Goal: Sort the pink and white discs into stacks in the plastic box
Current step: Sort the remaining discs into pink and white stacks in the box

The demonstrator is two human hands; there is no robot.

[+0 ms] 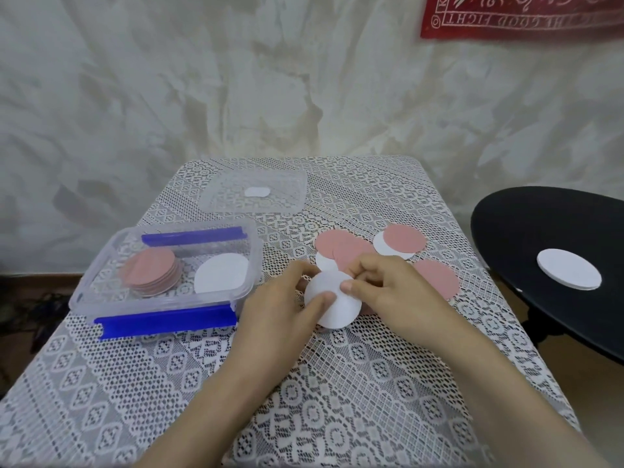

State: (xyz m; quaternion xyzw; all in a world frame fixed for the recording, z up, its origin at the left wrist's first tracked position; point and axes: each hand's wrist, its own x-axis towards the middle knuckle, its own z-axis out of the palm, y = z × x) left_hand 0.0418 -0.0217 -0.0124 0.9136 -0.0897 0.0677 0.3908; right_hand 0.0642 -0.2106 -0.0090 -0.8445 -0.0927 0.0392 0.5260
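1. Soft, even, fairly bright light; only a slight sheen on the plastic box (81, 292).
2. Faint, diffuse shadows on the surface (101, 383); the floor (23, 319) lies dim.
3. Wide-angle bending toward the edges; wall (202, 96) texture looks smeared.

Red banner (520, 18) and black table (506, 228) run off the right edge; right hand (388, 292) half covers a pink disc (439, 278).

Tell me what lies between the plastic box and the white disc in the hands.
Head view: only the left hand, holding the white disc, and lace tablecloth lie between it and the plastic box.
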